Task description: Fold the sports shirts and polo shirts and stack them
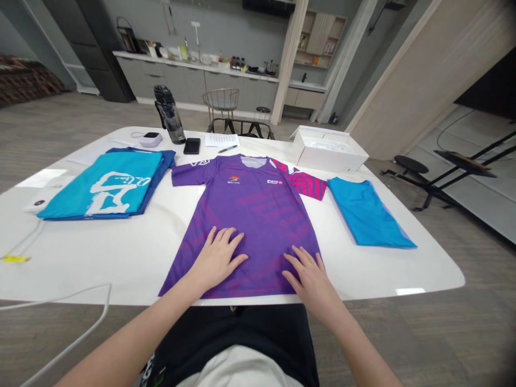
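Note:
A purple short-sleeved jersey point(258, 215) lies spread flat on the white table, its collar pointing away from me. One sleeve, on the right, has a pink and dark zigzag pattern. My left hand point(220, 256) rests on the lower left part of the jersey, fingers spread. Near the lower right side of the fabric lies my right hand point(308, 269), its fingers also apart. Neither hand grips anything. To the left is a stack of folded blue shirts point(105, 185) with white lettering on top. A folded blue garment point(366, 212) sits to the right.
On the white table point(153, 263) toward the back stand a water bottle point(173, 121), a black phone-like object point(192, 145), a sheet of paper point(221, 140), a pen point(228, 149) and an open white box point(328, 148). A white cable point(92, 325) hangs over the front left edge.

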Motion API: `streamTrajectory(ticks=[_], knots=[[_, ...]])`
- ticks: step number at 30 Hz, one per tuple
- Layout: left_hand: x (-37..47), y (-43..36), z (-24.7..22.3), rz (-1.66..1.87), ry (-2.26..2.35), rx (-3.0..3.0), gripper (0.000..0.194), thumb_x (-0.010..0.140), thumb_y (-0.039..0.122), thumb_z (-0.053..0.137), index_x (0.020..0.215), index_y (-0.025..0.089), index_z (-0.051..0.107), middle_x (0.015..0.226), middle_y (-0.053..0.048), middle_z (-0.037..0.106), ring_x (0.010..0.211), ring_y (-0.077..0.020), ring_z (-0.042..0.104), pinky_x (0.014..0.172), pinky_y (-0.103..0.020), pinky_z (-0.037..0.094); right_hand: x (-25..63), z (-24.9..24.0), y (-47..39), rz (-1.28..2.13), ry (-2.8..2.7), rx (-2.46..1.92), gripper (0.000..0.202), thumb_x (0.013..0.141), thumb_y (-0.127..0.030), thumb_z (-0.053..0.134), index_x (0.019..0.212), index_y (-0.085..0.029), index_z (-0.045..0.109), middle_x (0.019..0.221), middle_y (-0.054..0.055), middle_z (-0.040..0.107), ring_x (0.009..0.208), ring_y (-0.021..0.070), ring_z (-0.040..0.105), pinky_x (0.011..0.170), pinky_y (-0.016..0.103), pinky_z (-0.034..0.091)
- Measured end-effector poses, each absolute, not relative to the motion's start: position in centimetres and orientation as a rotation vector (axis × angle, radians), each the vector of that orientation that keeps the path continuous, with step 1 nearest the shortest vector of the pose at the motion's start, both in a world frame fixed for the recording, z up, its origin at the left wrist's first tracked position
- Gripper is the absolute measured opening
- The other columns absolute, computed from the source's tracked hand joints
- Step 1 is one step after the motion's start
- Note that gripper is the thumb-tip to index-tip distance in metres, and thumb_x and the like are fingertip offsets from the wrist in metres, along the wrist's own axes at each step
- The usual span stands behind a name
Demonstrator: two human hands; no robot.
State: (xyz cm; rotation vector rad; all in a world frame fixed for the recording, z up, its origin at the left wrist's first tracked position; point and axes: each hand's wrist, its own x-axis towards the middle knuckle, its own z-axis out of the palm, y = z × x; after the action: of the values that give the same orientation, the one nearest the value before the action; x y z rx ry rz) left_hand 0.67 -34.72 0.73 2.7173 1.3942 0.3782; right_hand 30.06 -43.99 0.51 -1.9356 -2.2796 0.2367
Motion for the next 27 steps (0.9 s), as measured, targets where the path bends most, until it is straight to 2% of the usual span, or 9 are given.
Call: streamTrajectory(ticks=[4,9,14,19,24,27], knots=[[3.6,-31.1,0.0,0.345,1.362,2.721,0.060,0.101,0.059,0.034,0.149,0.025,0.048,0.158,-0.013,0.041,0.148,-0.0329,0.033,0.120,-0.059,0.024,30.2,0.6,-39.8,0.324,-2.286,-1.774,0.045,0.102,-0.046,0.045,0.142,-0.027,0.055,0.160,0.008,0.038,0.149,0.0290,0.033,0.120,0.056,0.030],[6.8,-26.0,-1.3,0.351,1.260,2.669,0.061,0.102,0.058,0.032,0.152,0.025,0.044,0.163,-0.012,0.033,0.151,-0.0309,0.028,0.121,-0.059,0.022,31.0,-0.1,-35.6,0.367,-2.284,-1.724,0.046,0.102,-0.049,0.045,0.141,-0.028,0.056,0.160,0.009,0.040,0.150,0.0310,0.030,0.119,0.059,0.029],[8.1,-23.6,-2.7,0.386,1.255,2.635,0.060,0.102,0.057,0.033,0.154,0.029,0.040,0.164,-0.008,0.033,0.152,-0.0294,0.026,0.123,-0.059,0.013,32.6,-1.2,-31.0,0.357,-2.227,-1.744,0.050,0.102,-0.053,0.042,0.144,-0.028,0.053,0.161,0.009,0.038,0.151,0.0317,0.027,0.119,0.061,0.026],[7.6,-24.0,-3.6,0.413,1.246,2.638,0.064,0.100,0.062,0.033,0.156,0.032,0.036,0.164,-0.005,0.033,0.153,-0.0283,0.025,0.124,-0.058,0.009,34.1,-2.0,-25.5,0.350,-2.189,-1.788,0.060,0.102,-0.056,0.038,0.150,-0.020,0.047,0.165,0.012,0.028,0.154,0.0349,0.015,0.122,0.056,0.024],[7.3,-24.6,-3.4,0.387,1.256,2.648,0.064,0.101,0.062,0.031,0.156,0.032,0.036,0.164,-0.006,0.031,0.153,-0.0284,0.025,0.124,-0.059,0.011,35.2,-2.4,-20.6,0.258,-2.173,-1.774,0.061,0.104,-0.055,0.033,0.150,-0.018,0.047,0.165,0.013,0.027,0.153,0.0297,0.021,0.123,0.050,0.023],[7.1,-24.9,-3.3,0.388,1.266,2.650,0.063,0.101,0.062,0.030,0.156,0.032,0.037,0.164,-0.005,0.032,0.152,-0.0283,0.026,0.124,-0.058,0.013,36.0,-2.8,-19.2,0.223,-2.177,-1.861,0.062,0.104,-0.054,0.032,0.151,-0.017,0.046,0.164,0.014,0.030,0.152,0.0313,0.024,0.122,0.051,0.022]])
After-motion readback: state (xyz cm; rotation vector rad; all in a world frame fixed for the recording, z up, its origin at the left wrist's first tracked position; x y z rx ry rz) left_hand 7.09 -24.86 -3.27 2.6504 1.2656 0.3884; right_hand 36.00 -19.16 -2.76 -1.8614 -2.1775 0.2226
